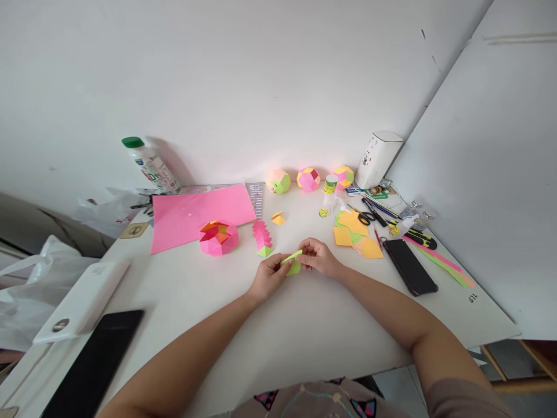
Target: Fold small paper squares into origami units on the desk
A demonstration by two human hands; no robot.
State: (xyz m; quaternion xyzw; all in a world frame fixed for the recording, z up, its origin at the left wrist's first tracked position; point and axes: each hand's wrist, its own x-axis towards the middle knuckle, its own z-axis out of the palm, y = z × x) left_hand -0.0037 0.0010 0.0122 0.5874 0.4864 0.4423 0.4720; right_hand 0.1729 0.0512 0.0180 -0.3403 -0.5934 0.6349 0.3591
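A small green paper square (293,268), partly folded, is held between both hands above the white table. My left hand (268,275) pinches its left side, thumb on top. At its upper right edge, the fingers of my right hand (319,257) close on the paper. Just beyond the hands lies a row of folded pink paper pieces (261,233) with a green folded piece (264,251) at the near end. An orange folded piece (278,218) sits farther back. To the left stands a pink faceted paper bowl (219,239) with an orange inside.
Three paper balls (308,179) line the wall beside a glue stick (331,184). Loose orange and green paper squares (348,235), scissors (366,217) and a black phone (409,267) lie right. A pink sheet (191,215), white bottle (152,165) and black tablet (96,360) are left.
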